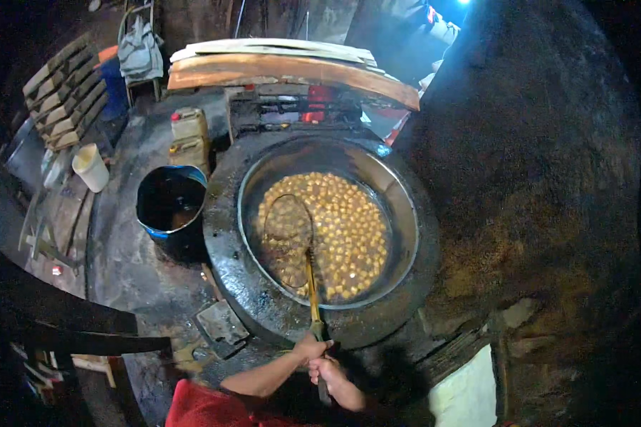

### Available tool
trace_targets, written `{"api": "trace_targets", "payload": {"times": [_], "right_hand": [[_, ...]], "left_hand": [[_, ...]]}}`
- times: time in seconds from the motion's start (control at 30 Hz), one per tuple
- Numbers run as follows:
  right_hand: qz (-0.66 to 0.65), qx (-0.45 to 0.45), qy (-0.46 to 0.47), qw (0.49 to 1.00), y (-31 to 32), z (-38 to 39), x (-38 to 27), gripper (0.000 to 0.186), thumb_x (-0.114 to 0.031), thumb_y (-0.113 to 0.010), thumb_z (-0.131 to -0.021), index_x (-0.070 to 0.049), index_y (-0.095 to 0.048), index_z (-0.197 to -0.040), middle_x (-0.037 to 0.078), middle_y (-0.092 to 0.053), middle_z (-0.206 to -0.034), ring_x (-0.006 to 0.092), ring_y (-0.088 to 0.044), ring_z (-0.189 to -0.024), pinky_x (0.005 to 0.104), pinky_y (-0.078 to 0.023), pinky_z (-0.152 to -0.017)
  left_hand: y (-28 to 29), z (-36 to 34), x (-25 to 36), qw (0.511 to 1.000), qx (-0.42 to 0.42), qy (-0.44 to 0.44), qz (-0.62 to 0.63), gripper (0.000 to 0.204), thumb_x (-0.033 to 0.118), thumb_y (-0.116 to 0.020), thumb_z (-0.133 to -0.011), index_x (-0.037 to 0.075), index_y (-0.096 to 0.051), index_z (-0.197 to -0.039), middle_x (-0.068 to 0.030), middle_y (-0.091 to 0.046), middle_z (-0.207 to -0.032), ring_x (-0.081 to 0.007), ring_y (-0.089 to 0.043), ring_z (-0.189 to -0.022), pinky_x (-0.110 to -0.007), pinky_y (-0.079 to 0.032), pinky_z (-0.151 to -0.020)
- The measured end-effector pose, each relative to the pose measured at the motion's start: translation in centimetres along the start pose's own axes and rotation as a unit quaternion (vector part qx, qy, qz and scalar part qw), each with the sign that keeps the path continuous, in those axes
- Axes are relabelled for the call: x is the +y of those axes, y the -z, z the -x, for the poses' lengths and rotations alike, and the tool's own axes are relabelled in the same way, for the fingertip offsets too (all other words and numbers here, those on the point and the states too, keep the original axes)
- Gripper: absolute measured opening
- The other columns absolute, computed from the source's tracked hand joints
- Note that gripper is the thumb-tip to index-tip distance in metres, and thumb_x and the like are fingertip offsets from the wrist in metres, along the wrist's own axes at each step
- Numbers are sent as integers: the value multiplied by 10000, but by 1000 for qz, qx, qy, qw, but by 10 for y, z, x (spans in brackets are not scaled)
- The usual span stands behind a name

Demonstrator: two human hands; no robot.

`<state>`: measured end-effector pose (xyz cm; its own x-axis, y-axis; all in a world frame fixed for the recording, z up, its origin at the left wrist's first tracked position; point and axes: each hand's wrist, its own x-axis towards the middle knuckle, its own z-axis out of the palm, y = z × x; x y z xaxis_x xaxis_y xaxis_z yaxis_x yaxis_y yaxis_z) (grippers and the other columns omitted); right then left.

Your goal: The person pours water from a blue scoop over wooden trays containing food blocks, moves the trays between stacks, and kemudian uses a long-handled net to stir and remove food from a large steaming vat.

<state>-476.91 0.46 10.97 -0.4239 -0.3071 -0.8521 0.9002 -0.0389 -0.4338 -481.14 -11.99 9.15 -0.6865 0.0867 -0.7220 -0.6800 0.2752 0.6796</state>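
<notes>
Both my hands are wrapped round the handle of a long skimmer (312, 285). My left hand (311, 346) grips higher up, nearer the pan, and my right hand (325, 371) closes round the shaft just below it. The skimmer's round wire-mesh head (289, 218) lies at the left side of a large deep metal pan (404, 213), among many small golden-brown pieces (352, 228) in bubbling liquid. Some of those pieces show at the mesh; whether they lie on it or under it I cannot tell.
A dark round stove surround (228, 267) encircles the pan. To its left stand a black bucket (192, 226) with dark liquid, yellowish jerrycans (189, 128) and a white pail (90, 169). Wood planks (278, 65) lie behind; a dark stained wall (534, 178) rises on the right.
</notes>
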Motion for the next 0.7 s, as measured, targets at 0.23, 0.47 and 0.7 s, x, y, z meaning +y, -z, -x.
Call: {"api": "trace_targets", "payload": {"times": [0.23,0.47,0.7], "right_hand": [[87,130,135,978,23,-62,-126,105,-154,-560,-845,-118,-506,-927,-19,-477,-707,118,-471,-534,287,-379,-430],[252,253,282,891,50,-87,-195,222,-169,-596,-820,-89,-491,-998,34,-501,-805,169,-494,-660,321,-397,-539],[313,289,290,857,53,-46,-155,339,-183,-632,-795,-59,-476,-1069,86,-524,-904,219,-517,-786,355,-414,-648]], "left_hand": [[18,-115,114,989,-65,-134,2,510,401,-677,-792,22,-561,-1113,-164,-629,-957,-282,-608,-821,-395,-478,-748],[6,-178,165,959,-29,-282,31,380,363,-608,-866,22,-622,-1034,-135,-662,-904,-228,-626,-778,-354,-479,-705],[-40,-147,144,960,-112,-242,84,341,351,-561,-854,28,-663,-894,-125,-670,-816,-241,-632,-760,-365,-476,-693]]}}
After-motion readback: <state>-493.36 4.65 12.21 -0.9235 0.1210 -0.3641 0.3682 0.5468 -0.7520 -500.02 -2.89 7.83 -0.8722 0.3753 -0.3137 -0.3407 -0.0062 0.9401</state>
